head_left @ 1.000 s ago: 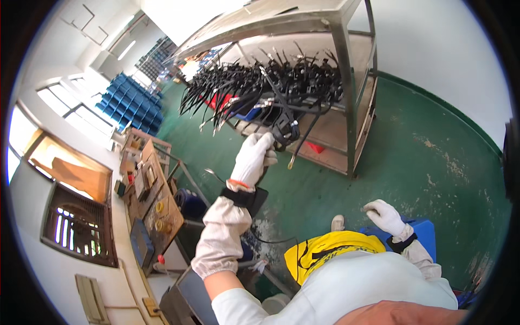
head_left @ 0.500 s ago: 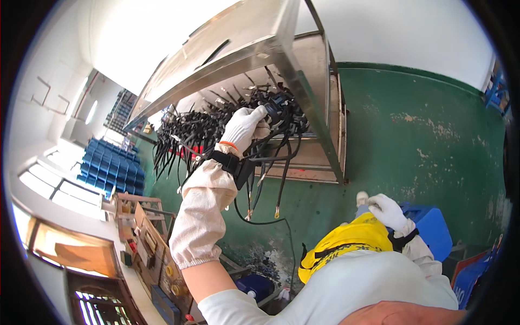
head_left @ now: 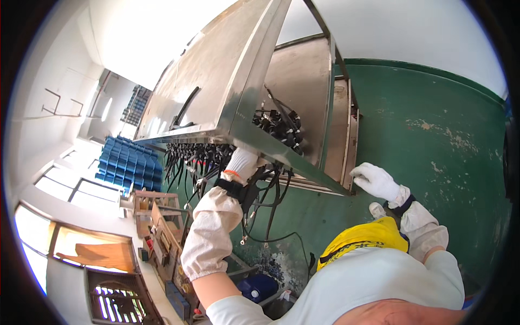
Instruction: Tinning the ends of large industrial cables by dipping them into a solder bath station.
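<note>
Partly behind the rack edge (head_left: 281,155), left hand's (head_left: 241,163) grip is unclear; right hand (head_left: 376,182), released, overhangs floor (head_left: 401,114).

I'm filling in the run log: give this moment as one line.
left hand: among black cables, grip hidden by metal rack | right hand: nothing visible in it, above green floor
</note>
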### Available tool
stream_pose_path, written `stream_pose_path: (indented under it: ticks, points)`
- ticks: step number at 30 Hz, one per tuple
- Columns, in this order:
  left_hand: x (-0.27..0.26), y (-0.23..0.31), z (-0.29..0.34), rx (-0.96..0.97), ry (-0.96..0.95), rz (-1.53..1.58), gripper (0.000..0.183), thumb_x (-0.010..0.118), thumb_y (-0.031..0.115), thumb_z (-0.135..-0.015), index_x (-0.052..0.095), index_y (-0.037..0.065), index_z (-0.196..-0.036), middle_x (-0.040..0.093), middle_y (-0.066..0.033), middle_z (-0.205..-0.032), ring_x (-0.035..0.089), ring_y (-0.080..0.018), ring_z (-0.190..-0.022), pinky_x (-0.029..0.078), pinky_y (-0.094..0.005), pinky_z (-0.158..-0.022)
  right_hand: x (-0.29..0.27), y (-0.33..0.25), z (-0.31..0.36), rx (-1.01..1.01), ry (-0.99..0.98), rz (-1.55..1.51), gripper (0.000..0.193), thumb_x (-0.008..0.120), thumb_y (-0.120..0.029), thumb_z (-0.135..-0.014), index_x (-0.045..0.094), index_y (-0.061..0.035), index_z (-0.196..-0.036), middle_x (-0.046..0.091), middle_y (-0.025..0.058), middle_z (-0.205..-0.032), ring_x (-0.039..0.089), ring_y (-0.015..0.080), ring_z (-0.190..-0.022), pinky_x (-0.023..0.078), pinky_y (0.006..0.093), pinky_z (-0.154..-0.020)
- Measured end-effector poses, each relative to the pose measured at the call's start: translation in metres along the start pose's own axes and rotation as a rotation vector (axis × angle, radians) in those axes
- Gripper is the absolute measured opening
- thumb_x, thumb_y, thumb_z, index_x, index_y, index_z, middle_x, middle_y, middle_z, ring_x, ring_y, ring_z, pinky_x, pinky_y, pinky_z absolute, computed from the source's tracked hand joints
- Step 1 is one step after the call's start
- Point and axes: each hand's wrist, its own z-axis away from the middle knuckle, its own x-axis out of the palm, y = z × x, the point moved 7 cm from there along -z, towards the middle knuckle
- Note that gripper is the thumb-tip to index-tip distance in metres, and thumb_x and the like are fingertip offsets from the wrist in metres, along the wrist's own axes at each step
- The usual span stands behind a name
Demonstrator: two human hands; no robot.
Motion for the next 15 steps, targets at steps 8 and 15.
stream_pose_path:
  ticks: [8,15]
  points:
    - [0.060,0.057,-0.059,-1.056,-0.289,1.090,0.030,0.055,0.033,-0.091,0.057,0.005,-0.081,0.044,0.0061,-0.058,0.035,-0.0010,-0.045,0.026,-0.0175,-0.039,-0.013,0.033,-0.041,-0.012,-0.024,-0.148,0.025,0.057,-0.016,-0.082,0.058,-0.0082,-0.106,0.058,0.0130,-0.098,0.061,0.0287,-0.086,0.050,0.0350,-0.076]
    - [0.097,0.068,-0.038,-1.082,-0.308,1.209,0.022,0.055,0.022,-0.088,0.059,0.003,-0.096,0.054,0.0020,-0.069,0.043,-0.0029,-0.051,0.034,-0.0179,-0.044,-0.003,0.012,-0.108,-0.008,-0.078,-0.064,0.063,0.063,-0.011,-0.077,0.037,-0.0133,-0.135,0.053,0.0144,-0.114,0.061,0.0273,-0.088,0.049,0.0339,-0.079]
